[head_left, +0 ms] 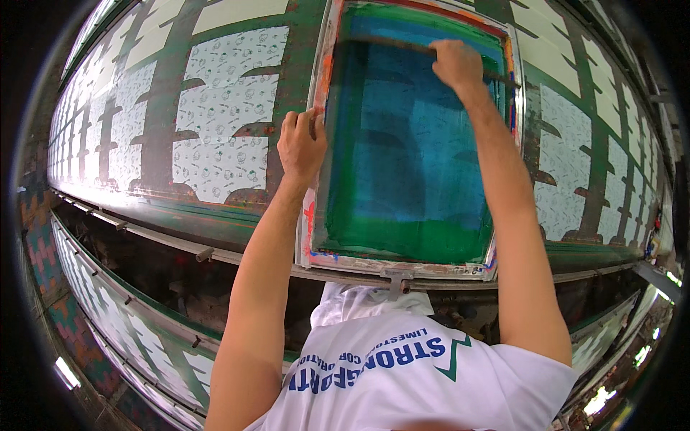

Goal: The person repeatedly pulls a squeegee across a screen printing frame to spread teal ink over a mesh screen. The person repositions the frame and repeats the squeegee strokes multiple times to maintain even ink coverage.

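Note:
A screen printing frame (345,263) with paint-smeared edges lies on the long table in front of me. Its mesh (402,172) is blue in the middle, with green around the sides and at the near end. My right hand (458,63) is closed over a squeegee (395,44), a long dark bar lying slightly slanted across the far part of the mesh. At the frame's left edge, my left hand (300,142) has its fingers curled on the rim. The fingertips there are partly hidden.
White panels with small green print (223,122) lie left of the frame, and similar panels (564,169) lie right. Plain pale panels (546,36) are farther back. A metal rail with a clamp (397,275) runs along the near table edge. Another panel-covered table (129,323) stands lower left.

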A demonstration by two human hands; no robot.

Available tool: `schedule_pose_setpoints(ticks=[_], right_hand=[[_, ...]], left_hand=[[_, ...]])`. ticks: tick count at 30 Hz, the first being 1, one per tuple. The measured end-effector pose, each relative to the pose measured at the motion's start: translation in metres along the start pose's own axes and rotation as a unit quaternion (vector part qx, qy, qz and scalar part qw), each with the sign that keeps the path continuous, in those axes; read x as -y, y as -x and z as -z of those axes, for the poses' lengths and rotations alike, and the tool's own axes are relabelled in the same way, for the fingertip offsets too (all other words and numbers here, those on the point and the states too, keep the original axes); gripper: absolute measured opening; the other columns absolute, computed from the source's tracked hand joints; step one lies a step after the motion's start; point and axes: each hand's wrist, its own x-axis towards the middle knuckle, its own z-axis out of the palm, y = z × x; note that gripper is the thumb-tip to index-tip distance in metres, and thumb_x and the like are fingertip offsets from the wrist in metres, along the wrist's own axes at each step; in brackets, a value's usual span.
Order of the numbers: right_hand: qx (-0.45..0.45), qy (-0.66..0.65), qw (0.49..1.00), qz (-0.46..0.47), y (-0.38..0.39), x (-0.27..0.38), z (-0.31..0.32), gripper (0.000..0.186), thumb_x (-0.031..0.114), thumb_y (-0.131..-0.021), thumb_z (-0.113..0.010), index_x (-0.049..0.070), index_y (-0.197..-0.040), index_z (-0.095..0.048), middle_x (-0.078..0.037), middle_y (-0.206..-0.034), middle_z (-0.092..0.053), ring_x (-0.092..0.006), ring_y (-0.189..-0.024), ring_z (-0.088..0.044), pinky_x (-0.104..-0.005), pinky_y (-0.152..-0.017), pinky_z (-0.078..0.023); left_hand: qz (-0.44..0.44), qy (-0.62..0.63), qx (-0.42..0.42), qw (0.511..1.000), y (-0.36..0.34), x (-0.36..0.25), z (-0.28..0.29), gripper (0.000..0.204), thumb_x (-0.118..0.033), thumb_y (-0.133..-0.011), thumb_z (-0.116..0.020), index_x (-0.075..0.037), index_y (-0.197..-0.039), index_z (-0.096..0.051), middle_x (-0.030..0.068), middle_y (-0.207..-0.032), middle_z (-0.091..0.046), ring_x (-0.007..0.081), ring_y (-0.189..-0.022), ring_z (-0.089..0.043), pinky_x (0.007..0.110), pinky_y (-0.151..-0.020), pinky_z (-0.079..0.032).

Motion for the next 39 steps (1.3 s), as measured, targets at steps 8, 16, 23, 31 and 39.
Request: schedule_pose_setpoints(ticks=[8, 16, 23, 31, 39], right_hand=[[0.015, 0.035, 0.999, 0.013, -0.032, -0.008, -0.015, 0.024, 0.013, -0.083, -0.073, 0.013, -0.107, -0.079, -0.016, -0.099, -0.078, -0.0375, -0.094, -0.076, -0.0500, -0.081, -0.062], [0.031, -0.001, 0.999, 0.009, -0.012, 0.003, 0.000, 0.021, 0.012, -0.082, -0.075, 0.012, -0.102, -0.080, -0.016, -0.096, -0.078, -0.0377, -0.090, -0.076, -0.0506, -0.081, -0.062], [-0.006, 0.041, 0.999, 0.024, -0.058, -0.037, 0.012, 0.022, 0.019, -0.084, -0.078, 0.015, -0.105, -0.082, -0.014, -0.101, -0.079, -0.0357, -0.096, -0.077, -0.0509, -0.082, -0.064], [-0.002, 0.037, 0.998, -0.051, -0.057, -0.058, -0.019, 0.024, 0.021, -0.086, -0.075, 0.015, -0.107, -0.082, -0.015, -0.101, -0.079, -0.0378, -0.097, -0.077, -0.0518, -0.084, -0.063], [0.052, -0.007, 0.984, -0.172, 0.009, -0.018, 0.007, 0.017, 0.018, -0.086, -0.072, 0.008, -0.097, -0.079, -0.020, -0.095, -0.078, -0.0415, -0.090, -0.076, -0.0521, -0.080, -0.062]], left_hand=[[-0.001, -0.017, 0.004, 1.000, 0.001, -0.002, 0.001, 0.016, -0.019, -0.098, -0.072, -0.010, -0.110, -0.073, 0.0094, -0.094, -0.061, 0.0303, -0.086, -0.067, 0.044, -0.073, -0.056], [-0.015, -0.036, -0.001, 0.999, -0.003, -0.009, 0.004, 0.015, -0.019, -0.098, -0.072, -0.011, -0.110, -0.074, 0.0086, -0.093, -0.061, 0.0294, -0.085, -0.068, 0.043, -0.072, -0.056], [0.005, -0.034, 0.013, 0.999, -0.001, -0.009, 0.005, 0.017, -0.020, -0.100, -0.072, -0.010, -0.113, -0.075, 0.0109, -0.096, -0.064, 0.0317, -0.083, -0.068, 0.044, -0.073, -0.055], [-0.018, -0.044, 0.003, 0.999, -0.001, -0.005, 0.002, 0.017, -0.019, -0.098, -0.071, -0.010, -0.112, -0.074, 0.0088, -0.093, -0.062, 0.0289, -0.082, -0.067, 0.043, -0.071, -0.056], [-0.039, -0.024, 0.007, 0.999, -0.002, -0.004, 0.003, 0.017, -0.019, -0.099, -0.070, -0.010, -0.113, -0.074, 0.0099, -0.096, -0.063, 0.0313, -0.085, -0.067, 0.044, -0.073, -0.055]])
